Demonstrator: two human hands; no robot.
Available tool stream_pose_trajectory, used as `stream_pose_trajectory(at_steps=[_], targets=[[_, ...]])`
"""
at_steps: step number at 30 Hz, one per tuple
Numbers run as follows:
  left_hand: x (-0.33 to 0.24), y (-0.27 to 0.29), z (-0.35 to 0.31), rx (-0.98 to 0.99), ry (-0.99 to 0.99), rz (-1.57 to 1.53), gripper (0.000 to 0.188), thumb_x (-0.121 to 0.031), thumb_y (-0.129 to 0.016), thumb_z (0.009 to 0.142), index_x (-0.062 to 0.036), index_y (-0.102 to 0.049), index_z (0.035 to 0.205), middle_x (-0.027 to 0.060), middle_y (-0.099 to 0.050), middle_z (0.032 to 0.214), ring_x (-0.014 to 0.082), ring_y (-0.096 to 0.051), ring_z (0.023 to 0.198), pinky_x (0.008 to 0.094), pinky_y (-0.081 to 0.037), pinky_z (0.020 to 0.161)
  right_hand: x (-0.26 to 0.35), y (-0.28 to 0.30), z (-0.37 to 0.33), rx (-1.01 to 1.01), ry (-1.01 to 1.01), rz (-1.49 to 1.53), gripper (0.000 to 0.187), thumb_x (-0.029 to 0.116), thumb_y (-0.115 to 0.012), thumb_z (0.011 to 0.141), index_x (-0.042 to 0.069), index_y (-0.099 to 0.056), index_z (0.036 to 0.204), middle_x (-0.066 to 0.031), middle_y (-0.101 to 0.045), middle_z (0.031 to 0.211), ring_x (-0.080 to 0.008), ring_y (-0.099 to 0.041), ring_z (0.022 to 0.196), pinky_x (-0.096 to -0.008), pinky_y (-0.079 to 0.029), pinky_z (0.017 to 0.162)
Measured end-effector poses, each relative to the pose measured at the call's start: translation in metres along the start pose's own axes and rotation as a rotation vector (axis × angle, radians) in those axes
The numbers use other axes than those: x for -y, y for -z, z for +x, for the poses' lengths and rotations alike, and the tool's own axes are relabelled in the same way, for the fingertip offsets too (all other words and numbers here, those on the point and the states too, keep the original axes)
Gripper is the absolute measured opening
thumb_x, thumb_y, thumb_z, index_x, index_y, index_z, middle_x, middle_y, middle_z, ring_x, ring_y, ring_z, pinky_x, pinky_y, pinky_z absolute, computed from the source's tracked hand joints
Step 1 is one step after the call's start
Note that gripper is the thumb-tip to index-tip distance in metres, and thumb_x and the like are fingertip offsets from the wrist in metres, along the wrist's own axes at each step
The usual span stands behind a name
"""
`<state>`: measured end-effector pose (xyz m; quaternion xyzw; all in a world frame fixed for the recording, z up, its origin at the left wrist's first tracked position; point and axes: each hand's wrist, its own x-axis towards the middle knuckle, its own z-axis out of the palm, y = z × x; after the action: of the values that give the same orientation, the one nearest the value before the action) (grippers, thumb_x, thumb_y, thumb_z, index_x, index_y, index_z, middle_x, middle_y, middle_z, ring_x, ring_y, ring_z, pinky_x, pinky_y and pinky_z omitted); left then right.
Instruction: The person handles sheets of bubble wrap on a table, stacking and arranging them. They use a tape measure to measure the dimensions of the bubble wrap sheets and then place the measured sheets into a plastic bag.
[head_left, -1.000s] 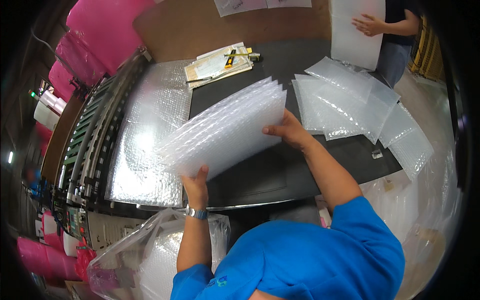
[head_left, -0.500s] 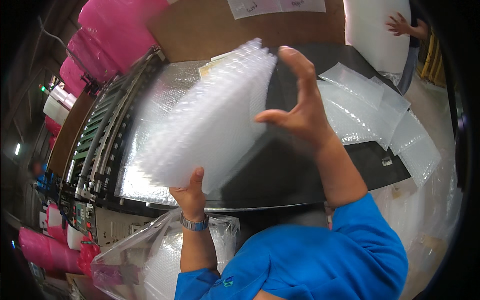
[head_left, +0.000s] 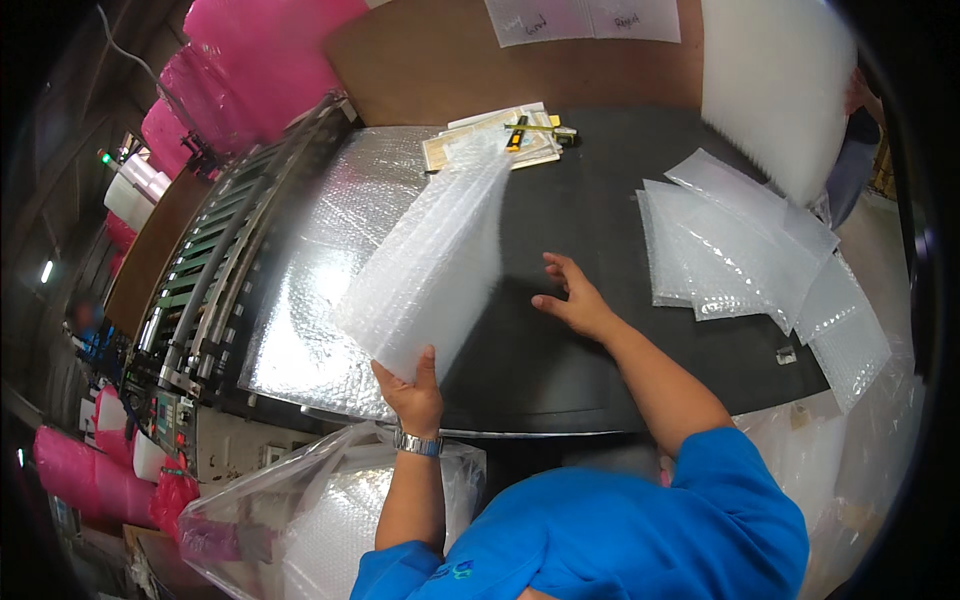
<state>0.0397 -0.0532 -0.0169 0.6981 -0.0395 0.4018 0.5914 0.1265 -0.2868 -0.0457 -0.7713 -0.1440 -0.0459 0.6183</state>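
My left hand (head_left: 410,395), with a metal watch on the wrist, grips the near end of a stack of clear bubble wrap bags (head_left: 430,265). The stack slants up and away over the dark table (head_left: 560,370), its layered edges facing left. To the right of it, my right hand (head_left: 578,300) hovers above the table with thumb and fingers apart, holding nothing. Beneath and left of the stack lies a wide bubble wrap sheet (head_left: 310,290). Several loose bubble wrap bags (head_left: 730,250) are spread out at the table's right side.
A roller machine (head_left: 225,250) borders the table on the left. Papers (head_left: 540,155) with a yellow cutter (head_left: 517,134) lie at the back before a brown board (head_left: 590,80). Clear plastic bag (head_left: 250,510) hangs at the near edge. Another person stands behind a white roll (head_left: 775,90).
The stack of bubble wrap bags has come down lower over the table. My right hand has dropped toward the table and away from the stack's top, staying empty.
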Motion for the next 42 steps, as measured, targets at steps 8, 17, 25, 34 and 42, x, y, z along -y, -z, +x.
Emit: stream_pose_trajectory(at_steps=[8,17,25,34,42], targets=[[-0.001,0.024,0.018,-0.123,-0.181,0.275,0.041,-0.011,-0.065,0.079,0.0052,-0.041,0.108,0.0166,-0.053,0.102,0.0214,-0.052,0.091,0.0316,-0.044,0.080,-0.003,0.008,0.003,0.007,-0.033,0.024,0.047,0.027,-0.063,0.079,0.008,-0.046,0.118,-0.0131,-0.046,0.112,-0.0248,-0.043,0.111,-0.0361,-0.036,0.093],[-0.006,0.030,0.017,-0.160,-0.140,0.200,0.045,-0.010,-0.065,0.079,0.0049,-0.040,0.113,0.0163,-0.052,0.109,0.0210,-0.051,0.096,0.0315,-0.042,0.084,-0.006,0.010,0.005,-0.009,-0.039,0.042,0.038,0.016,-0.063,0.078,0.007,-0.051,0.113,-0.0075,-0.047,0.111,-0.0184,-0.045,0.105,-0.0302,-0.037,0.090],[-0.008,0.032,0.016,-0.155,-0.120,0.229,0.044,-0.011,-0.066,0.079,0.0055,-0.041,0.111,0.0166,-0.053,0.107,0.0214,-0.052,0.094,0.0315,-0.042,0.082,-0.013,0.010,0.007,-0.019,-0.027,0.049,0.039,0.015,-0.063,0.078,0.007,-0.050,0.113,-0.0081,-0.048,0.109,-0.0180,-0.046,0.104,-0.0300,-0.039,0.088],[-0.006,0.034,0.017,-0.180,-0.174,0.301,0.043,-0.013,-0.066,0.078,0.0053,-0.042,0.109,0.0175,-0.054,0.101,0.0239,-0.054,0.090,0.0335,-0.044,0.078,-0.021,0.009,0.008,-0.015,-0.020,0.054,0.039,0.014,-0.063,0.077,0.007,-0.049,0.113,-0.0068,-0.048,0.106,-0.0149,-0.046,0.098,-0.0278,-0.040,0.085],[-0.006,0.047,0.018,-0.168,-0.272,0.508,0.041,-0.010,-0.064,0.080,0.0057,-0.042,0.111,0.0170,-0.054,0.105,0.0229,-0.054,0.092,0.0335,-0.043,0.082,-0.021,0.010,0.008,-0.013,-0.018,0.043,0.040,0.014,-0.064,0.077,0.007,-0.049,0.113,-0.0058,-0.049,0.105,-0.0143,-0.046,0.096,-0.0272,-0.040,0.084]])
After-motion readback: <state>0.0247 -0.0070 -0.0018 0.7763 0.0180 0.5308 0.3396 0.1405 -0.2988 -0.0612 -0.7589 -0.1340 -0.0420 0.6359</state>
